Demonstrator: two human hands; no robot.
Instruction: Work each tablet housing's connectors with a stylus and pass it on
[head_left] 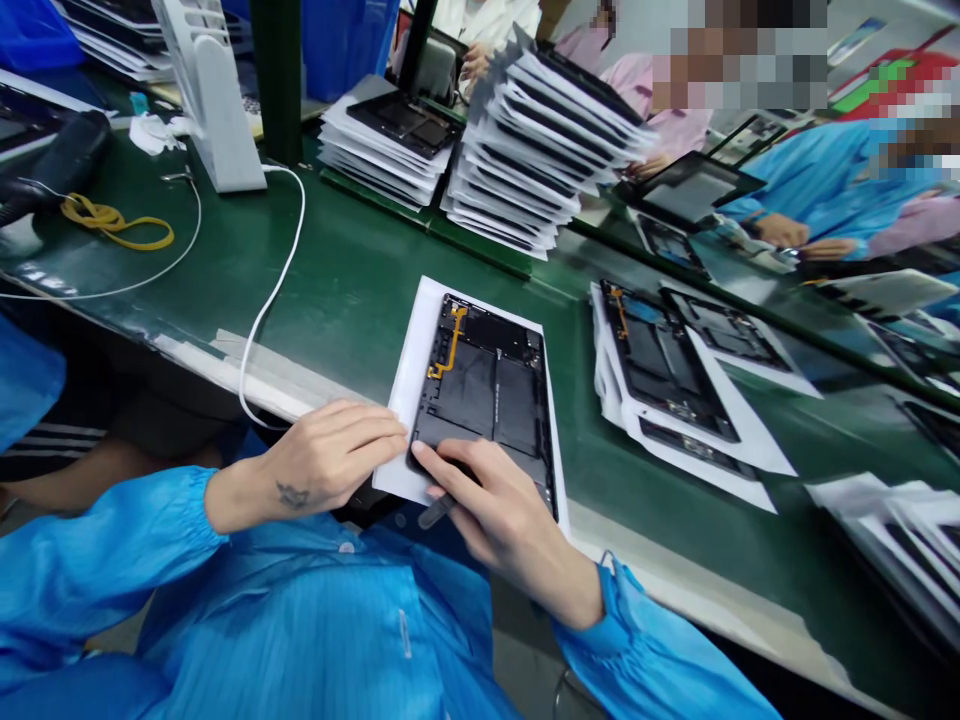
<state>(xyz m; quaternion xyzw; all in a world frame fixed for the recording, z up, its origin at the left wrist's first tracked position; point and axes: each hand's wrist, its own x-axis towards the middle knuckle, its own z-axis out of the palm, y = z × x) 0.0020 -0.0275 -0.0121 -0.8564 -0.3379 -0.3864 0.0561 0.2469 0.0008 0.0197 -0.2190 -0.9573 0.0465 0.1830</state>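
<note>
An opened tablet (480, 390), its dark inner side up and an orange flex cable (452, 345) along its left part, lies on a white paper sheet (411, 345) at the bench's front edge. My left hand (330, 455) is open, fingers stretched and close together, the tips resting on the paper beside the tablet's lower left edge. With my right hand (499, 505) I grip what look like dark tweezers (436, 511), their rounded end jutting out below my palm. The right index finger reaches to the tablet's lower left corner. My palm hides the rest of the tool.
Tall stacks of tablets between paper sheets (517, 160) stand at the back. More opened tablets (667, 350) lie to the right. On the left are a white stand (225, 120), a white cable (281, 270) and a yellow band (120, 222). Co-workers (817, 190) sit opposite.
</note>
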